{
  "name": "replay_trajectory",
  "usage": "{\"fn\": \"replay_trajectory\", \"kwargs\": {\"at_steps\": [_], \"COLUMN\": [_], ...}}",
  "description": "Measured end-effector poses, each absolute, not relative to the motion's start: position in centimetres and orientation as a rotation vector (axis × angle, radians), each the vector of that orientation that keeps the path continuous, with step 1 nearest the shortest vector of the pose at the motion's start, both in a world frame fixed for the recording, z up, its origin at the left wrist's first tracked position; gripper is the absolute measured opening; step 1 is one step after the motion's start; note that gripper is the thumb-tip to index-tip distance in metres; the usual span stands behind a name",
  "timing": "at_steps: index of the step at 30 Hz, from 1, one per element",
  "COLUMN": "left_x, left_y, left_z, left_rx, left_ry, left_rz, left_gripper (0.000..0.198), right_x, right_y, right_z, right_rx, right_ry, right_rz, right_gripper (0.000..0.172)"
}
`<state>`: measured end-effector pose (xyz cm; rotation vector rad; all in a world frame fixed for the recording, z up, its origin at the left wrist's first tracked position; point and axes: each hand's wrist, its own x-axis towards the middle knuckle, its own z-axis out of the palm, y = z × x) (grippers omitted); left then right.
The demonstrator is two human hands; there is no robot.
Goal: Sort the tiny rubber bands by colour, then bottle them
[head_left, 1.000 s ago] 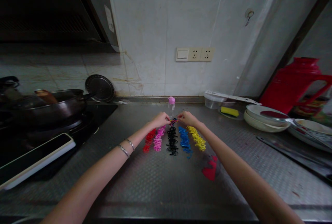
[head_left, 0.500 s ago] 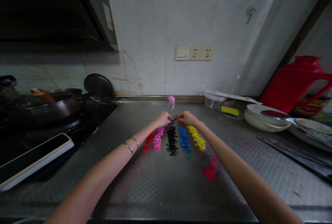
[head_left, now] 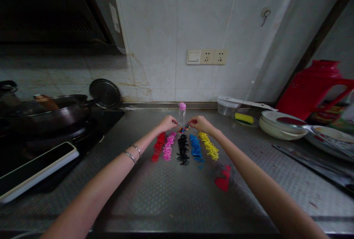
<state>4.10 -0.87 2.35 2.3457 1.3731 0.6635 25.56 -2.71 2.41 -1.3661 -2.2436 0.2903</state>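
Note:
Five rows of small elastic bands lie on the steel counter: red [head_left: 158,146], pink [head_left: 168,146], black [head_left: 183,149], blue [head_left: 196,148] and yellow [head_left: 209,145]. My left hand [head_left: 167,123] is pinched shut just beyond the red and pink rows. My right hand [head_left: 201,124] is pinched on a small mixed-colour clump of bands [head_left: 184,128] at the head of the black row. A small clear bottle with a pink cap [head_left: 181,113] stands between and behind the hands. What the left fingers hold is too small to see.
A red piece in a clear bag [head_left: 222,180] lies at the near right. A dark wok [head_left: 52,111] sits on the stove at left, with a phone-like slab [head_left: 35,172] in front. Stacked plates [head_left: 282,128], a sponge [head_left: 244,118] and a red jug [head_left: 315,87] stand at right.
My left hand has drawn left and away from the right hand; the two no longer meet over the clump of bands. The right hand stays about where it was.

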Motion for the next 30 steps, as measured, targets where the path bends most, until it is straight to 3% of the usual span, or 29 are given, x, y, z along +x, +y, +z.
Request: {"fn": "replay_trajectory", "kwargs": {"at_steps": [16, 30], "left_x": [0.3, 4.8], "left_y": [-1.3, -2.6], "left_z": [3.0, 2.1], "left_rx": [2.304, 2.524], "left_ry": [1.453, 1.160], "left_rz": [0.714, 0.434], "left_gripper": [0.026, 0.026], "right_x": [18.0, 25.6], "right_y": [-5.5, -3.9], "right_z": [1.8, 1.5], "right_rx": [-1.018, -1.465], "right_ry": [-2.510, -2.333], "right_rz": [0.463, 0.257], "right_gripper": [0.025, 0.024]}}
